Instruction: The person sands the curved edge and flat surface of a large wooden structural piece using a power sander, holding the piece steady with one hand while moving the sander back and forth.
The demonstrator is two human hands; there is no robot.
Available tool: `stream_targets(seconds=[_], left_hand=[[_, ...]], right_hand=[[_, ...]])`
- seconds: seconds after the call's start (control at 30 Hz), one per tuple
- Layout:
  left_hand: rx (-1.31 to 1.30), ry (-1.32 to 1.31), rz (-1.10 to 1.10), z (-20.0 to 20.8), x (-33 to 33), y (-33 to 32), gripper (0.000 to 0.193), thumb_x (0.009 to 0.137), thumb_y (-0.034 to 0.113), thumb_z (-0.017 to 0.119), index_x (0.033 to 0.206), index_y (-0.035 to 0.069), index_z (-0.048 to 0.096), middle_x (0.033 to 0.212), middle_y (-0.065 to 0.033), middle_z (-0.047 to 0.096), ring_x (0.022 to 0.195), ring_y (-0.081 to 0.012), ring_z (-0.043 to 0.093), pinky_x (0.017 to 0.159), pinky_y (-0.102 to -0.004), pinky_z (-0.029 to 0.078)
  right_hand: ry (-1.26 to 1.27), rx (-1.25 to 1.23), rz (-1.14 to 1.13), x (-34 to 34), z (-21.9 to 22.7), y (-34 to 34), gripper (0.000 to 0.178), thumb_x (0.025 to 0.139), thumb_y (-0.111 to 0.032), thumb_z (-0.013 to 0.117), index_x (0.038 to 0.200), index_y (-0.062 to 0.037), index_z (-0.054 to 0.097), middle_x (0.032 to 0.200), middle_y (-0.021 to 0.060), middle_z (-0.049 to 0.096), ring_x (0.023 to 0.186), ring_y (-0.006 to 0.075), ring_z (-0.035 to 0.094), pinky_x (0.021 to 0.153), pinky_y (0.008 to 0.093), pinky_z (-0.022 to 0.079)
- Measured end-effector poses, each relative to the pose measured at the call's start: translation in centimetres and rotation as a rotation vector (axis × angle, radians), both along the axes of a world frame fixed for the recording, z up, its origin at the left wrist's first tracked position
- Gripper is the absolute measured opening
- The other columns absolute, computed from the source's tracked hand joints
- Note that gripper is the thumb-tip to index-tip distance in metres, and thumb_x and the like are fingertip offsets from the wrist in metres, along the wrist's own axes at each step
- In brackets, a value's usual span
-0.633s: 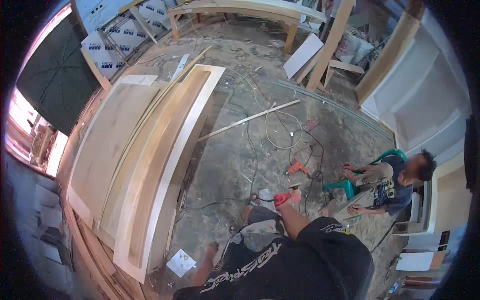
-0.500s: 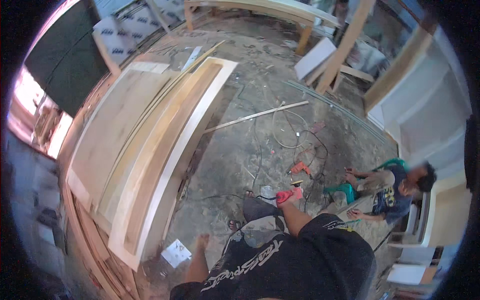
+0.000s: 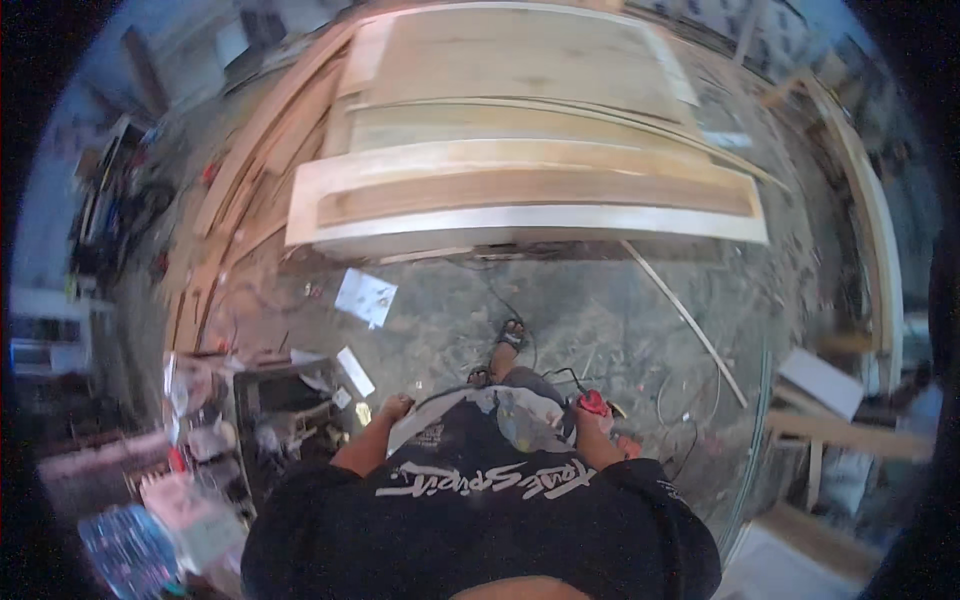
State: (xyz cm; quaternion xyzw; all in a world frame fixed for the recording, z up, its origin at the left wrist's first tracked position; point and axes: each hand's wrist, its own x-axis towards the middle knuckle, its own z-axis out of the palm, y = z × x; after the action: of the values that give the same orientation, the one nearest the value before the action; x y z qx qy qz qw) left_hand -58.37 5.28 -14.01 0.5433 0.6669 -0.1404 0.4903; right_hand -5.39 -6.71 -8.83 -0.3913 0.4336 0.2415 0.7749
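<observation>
My right hand (image 3: 587, 420) is closed round a red corded power tool (image 3: 594, 402), held low beside my right thigh. A sliver of yellowish disc shows at its side, so it looks like an angle grinder; its head is partly hidden. My left hand (image 3: 398, 405) hangs at my left side, apart from any object; it is too small and blurred to tell how its fingers lie. Across the floor ahead lies a long framed wooden panel (image 3: 540, 185) with a white edge. Behind it rests a wide pale board (image 3: 520, 70).
A white sheet (image 3: 366, 298) lies on the floor left of my feet. A dark open box (image 3: 290, 400) with clutter stands at the left. To the right are a thin wooden strip (image 3: 690, 318), a coiled hose (image 3: 716, 395) and a white board (image 3: 820, 382). Long planks (image 3: 265, 150) lie far left.
My view has swung left, so the framed panel now lies straight across ahead of me. The seated co-worker has left the view. The red tool stays in my right hand.
</observation>
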Motion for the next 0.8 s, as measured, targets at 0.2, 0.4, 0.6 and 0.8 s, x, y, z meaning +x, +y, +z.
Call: stream_targets(seconds=[0.2, 0.4, 0.6, 0.8], left_hand=[[0.037, 0.051, -0.786, 1.7, -1.6, -0.3, 0.04, 0.096, 0.034, 0.052, 0.121, 0.01, 0.075, 0.106, -0.0176, 0.075, 0.109, -0.0355, 0.07, 0.097, -0.0476, 0.054], [0.366, -0.04, 0.636, 4.9, 6.9, 7.9, 0.047, 0.091, 0.045, 0.066, 0.117, 0.007, 0.075, 0.115, -0.0202, 0.074, 0.107, -0.0345, 0.071, 0.091, -0.0423, 0.054], [0.326, -0.373, 0.253, 3.2, 12.0, 12.2, 0.042, 0.092, 0.04, 0.067, 0.117, 0.008, 0.074, 0.115, -0.0187, 0.074, 0.106, -0.0347, 0.071, 0.092, -0.0417, 0.054], [0.4, -0.366, 0.46, 1.3, 3.8, 15.4, 0.045, 0.09, 0.038, 0.072, 0.122, 0.008, 0.072, 0.113, -0.0167, 0.074, 0.102, -0.0333, 0.071, 0.09, -0.0416, 0.054]], right_hand=[[-0.073, 0.229, 0.254, 6.1, -6.8, 9.2, 0.039, 0.088, -0.049, 0.056, 0.062, -0.0259, 0.037, 0.055, -0.0087, 0.037, 0.046, 0.0141, 0.04, 0.059, 0.0375, 0.05], [0.123, -0.012, 0.845, 3.4, -1.9, 22.8, 0.026, 0.082, -0.049, 0.065, 0.077, -0.0257, 0.056, 0.072, -0.0034, 0.054, 0.067, 0.0265, 0.058, 0.065, 0.0462, 0.056], [0.035, 0.293, 1.149, 3.0, -1.3, 31.7, 0.038, 0.084, -0.047, 0.068, 0.113, -0.024, 0.059, 0.095, 0.0048, 0.061, 0.08, 0.0342, 0.063, 0.07, 0.0487, 0.057], [0.113, 0.15, 1.15, -5.6, 0.1, 37.7, 0.043, 0.084, -0.046, 0.068, 0.12, -0.0233, 0.058, 0.106, 0.0084, 0.062, 0.085, 0.0357, 0.065, 0.067, 0.047, 0.058]])
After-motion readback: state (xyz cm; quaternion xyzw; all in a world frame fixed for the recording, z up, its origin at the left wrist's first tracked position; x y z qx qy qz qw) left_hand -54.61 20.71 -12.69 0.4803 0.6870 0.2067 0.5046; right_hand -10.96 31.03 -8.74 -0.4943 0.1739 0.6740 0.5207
